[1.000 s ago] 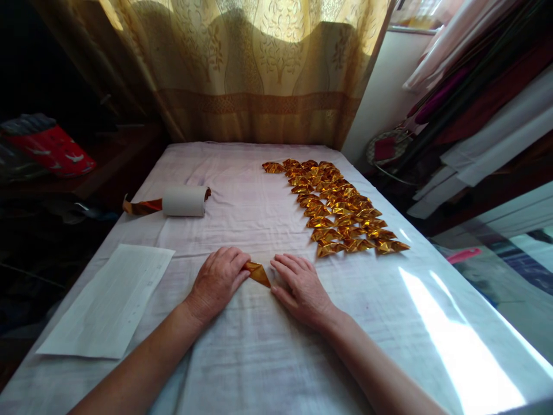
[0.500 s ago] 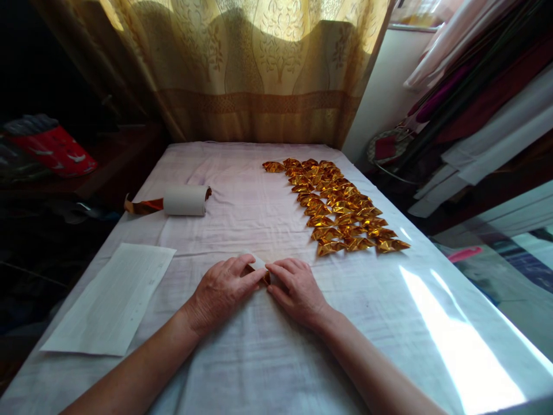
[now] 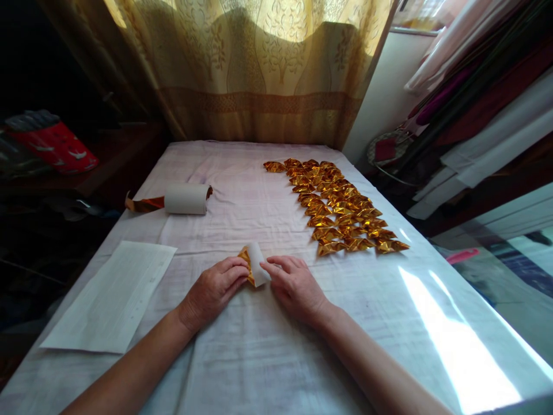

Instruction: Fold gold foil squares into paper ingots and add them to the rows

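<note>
- Near the front middle of the cloth-covered table (image 3: pixel 268 357), the left hand (image 3: pixel 213 291) and the right hand (image 3: pixel 298 286) meet around one small piece of gold foil paper (image 3: pixel 254 265).
- Left hand: palm down on the cloth, fingers curled, fingertips pinching the gold-coloured left edge of the piece.
- Right hand: palm down, fingers extended toward the left, fingertips touching the piece's right edge, where its white backing faces up.
- Gold foil paper: partly folded, one white flap raised and tilted off the cloth, gold side showing at the left; it lies between the two hands.
- Left of the hands, well apart: a flat white sheet (image 3: pixel 114 297) lying near the table's left edge.
- Beyond the sheet, farther back: a white roll (image 3: pixel 186 199) lying on its side, with a strip of gold foil (image 3: pixel 144 203) trailing from it toward the left.
- Right of centre, beyond the hands: folded gold foil pieces (image 3: pixel 341 208) set in close rows running from the far end of the table toward the right hand, apart from it.
- Behind the table: a patterned yellow curtain (image 3: pixel 259 69).
</note>
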### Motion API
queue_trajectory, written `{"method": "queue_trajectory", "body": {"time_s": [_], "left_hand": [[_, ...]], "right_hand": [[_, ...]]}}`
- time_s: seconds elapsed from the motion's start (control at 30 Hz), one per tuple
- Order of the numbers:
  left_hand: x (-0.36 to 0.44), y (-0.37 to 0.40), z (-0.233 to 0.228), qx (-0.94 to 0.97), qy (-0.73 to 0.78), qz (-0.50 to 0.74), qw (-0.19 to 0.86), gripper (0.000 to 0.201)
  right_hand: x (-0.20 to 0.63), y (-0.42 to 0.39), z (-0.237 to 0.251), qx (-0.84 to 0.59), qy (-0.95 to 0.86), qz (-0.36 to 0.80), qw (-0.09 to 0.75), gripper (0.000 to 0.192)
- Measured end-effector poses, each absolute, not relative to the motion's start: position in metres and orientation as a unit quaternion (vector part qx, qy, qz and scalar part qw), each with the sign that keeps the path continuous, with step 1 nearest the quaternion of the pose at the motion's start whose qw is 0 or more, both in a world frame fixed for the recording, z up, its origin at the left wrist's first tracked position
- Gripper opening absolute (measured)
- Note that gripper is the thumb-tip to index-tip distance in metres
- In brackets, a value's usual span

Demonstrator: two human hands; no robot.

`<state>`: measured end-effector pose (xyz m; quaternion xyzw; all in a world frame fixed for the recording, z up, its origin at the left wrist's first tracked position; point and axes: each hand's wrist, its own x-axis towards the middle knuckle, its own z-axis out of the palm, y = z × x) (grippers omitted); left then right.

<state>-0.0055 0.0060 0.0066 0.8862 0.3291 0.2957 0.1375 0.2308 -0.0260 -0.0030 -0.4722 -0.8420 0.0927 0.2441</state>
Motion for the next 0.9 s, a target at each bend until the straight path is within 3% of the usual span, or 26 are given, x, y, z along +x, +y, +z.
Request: {"method": "queue_trajectory", "body": {"time_s": [0.3, 0.5, 0.7, 0.9], "left_hand": [[-0.014, 0.017, 0.006, 0.887, 0.298, 0.285, 0.21, 0.017], [-0.01, 0.016, 0.008, 0.894, 0.317, 0.251, 0.194, 0.011], [-0.007, 0.008, 0.005, 0.883, 0.358, 0.262, 0.151, 0.01], [-0.007, 0.004, 0.006, 0.878, 0.366, 0.26, 0.165, 0.01]], "right_hand": [[0.223, -0.021, -0.003, -0.397, -0.876, -0.019, 0.272, 0.021], [0.215, -0.019, 0.001, -0.377, -0.894, 0.048, 0.237, 0.014], [0.216, -0.016, 0.003, -0.397, -0.874, 0.137, 0.246, 0.013], [0.206, -0.013, -0.003, -0.477, -0.82, 0.154, 0.277, 0.004]]}}
